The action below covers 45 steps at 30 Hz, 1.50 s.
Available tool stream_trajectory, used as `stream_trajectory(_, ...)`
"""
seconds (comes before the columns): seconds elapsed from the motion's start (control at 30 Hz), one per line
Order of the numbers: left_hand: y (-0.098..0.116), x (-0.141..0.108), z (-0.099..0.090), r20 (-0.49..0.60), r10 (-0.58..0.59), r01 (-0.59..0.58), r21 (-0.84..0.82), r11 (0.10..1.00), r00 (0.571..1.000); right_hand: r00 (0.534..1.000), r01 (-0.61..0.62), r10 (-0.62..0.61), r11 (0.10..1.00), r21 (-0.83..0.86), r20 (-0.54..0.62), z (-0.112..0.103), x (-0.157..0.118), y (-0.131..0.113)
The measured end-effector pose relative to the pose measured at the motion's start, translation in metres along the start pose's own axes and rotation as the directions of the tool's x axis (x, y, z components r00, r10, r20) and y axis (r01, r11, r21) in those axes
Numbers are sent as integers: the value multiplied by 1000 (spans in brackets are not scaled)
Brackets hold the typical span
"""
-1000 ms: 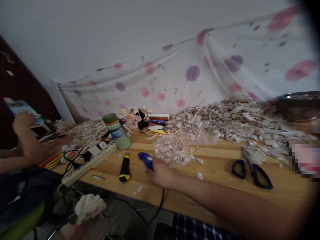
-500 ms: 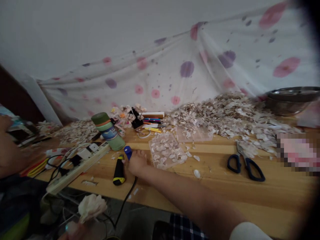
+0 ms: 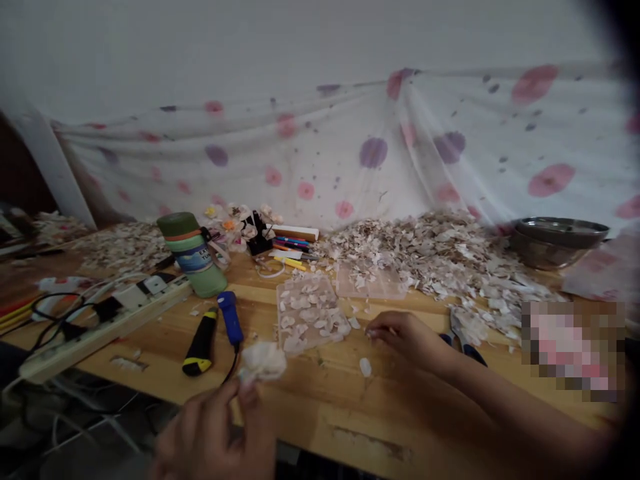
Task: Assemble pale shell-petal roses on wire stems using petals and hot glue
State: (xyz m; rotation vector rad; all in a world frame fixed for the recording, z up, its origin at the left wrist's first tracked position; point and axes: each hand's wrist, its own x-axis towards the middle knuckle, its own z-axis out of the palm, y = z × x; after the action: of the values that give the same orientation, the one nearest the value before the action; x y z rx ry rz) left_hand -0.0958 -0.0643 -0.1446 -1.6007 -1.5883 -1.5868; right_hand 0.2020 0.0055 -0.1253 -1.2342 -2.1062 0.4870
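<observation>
- we see the hands well apart, neither touching the other;
- left hand (image 3: 210,433) clamped on a white flower-like bunch of pale flakes (image 3: 263,362), held up over the table edge;
- right hand (image 3: 410,339) low over a wooden table (image 3: 350,427), fingertips (image 3: 373,331) pinched together; we cannot tell if they hold a flake;
- loose white flake (image 3: 365,367) just below the right hand; black-handled scissors (image 3: 463,340) partly behind it;
- clear plastic tray (image 3: 310,313) with flakes on it, left of the right hand;
- blue-handled corded tool (image 3: 230,317) and yellow-black utility knife (image 3: 201,343) lie near the bunch;
- big flake pile (image 3: 425,257) along the back; steel bowl (image 3: 557,241) at right;
</observation>
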Motion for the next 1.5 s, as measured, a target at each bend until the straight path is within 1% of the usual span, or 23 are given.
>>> stream_trajectory(0.03, 13, 1, 9, -19, 85, -84, 60, 995, 996, 1000, 18, -18, 1000, 0, 26, 2, -7, 3)
stream_trajectory(0.07, 26, 2, 17, -33, 124, -120, 99, 988, 992, 998, 33, -33, 999, 0, 48, 6, -12, 4)
stream_trajectory(0.1, 37, 2, 25, -9, 102, -100, 128, 987, 995, 997, 41, -41, 999, -1, 65, 11, -17, 4)
stream_trajectory(0.17, 54, -1, 37, 10, 147, -147, 106, 983, 989, 996, 40, -39, 999, -7, 84, 21, -22, 2)
stream_trajectory(0.27, 67, -7, 49, 38, 169, -171, 71, 983, 985, 996, 11, -11, 1000, -8, 84, 29, -22, 1)
stream_trajectory(0.37, 75, -11, 57, 69, 147, -152, 69, 986, 987, 998, 2, -3, 1000, 17, 59, 30, -22, 1)
stream_trajectory(0.43, 80, -12, 61, 87, 136, -142, 67, 988, 987, 1000, 8, -9, 999, 53, 19, 28, -23, 2)
stream_trajectory(0.5, 85, -13, 64, 93, 128, -136, 85, 987, 987, 998, 11, -5, 995, 97, -65, 25, -25, 1)
stream_trajectory(0.57, 91, -14, 67, 106, 131, -141, 95, 986, 986, 978, 1, 28, 991, 137, -208, 21, -28, -3)
stream_trajectory(0.63, 96, -15, 69, 130, 123, -135, 88, 987, 984, 928, -14, 74, 987, 163, -365, 16, -29, -9)
stream_trajectory(0.7, 101, -16, 70, 159, 121, -132, 67, 989, 980, 862, -6, 93, 985, 174, -499, 12, -31, -19)
stream_trajectory(0.77, 106, -17, 70, 187, 138, -151, 54, 987, 973, 804, 40, 60, 987, 155, -592, 11, -31, -28)
stream_trajectory(0.83, 109, -19, 70, 212, 157, -169, 42, 985, 965, 767, 89, 5, 990, 114, -642, 13, -31, -34)
stream_trajectory(0.87, 110, -19, 70, 223, 158, -170, 35, 985, 962, 756, 104, -18, 990, 92, -654, 14, -31, -36)
stream_trajectory(0.97, 113, -21, 68, 234, 141, -151, 27, 988, 962, 745, 113, -69, 993, 23, -664, 19, -31, -38)
stream_trajectory(1.1, 118, -21, 65, 227, 125, -139, 44, 989, 966, 761, 98, -120, 993, -70, -638, 22, -32, -36)
stream_trajectory(1.23, 123, -21, 64, 237, 75, -95, 73, 993, 969, 771, 81, -117, 993, -86, -626, 24, -31, -36)
stream_trajectory(1.5, 122, -23, 64, 231, 107, -122, 53, 991, 967, 783, 57, -94, 995, -80, -615, 25, -31, -33)
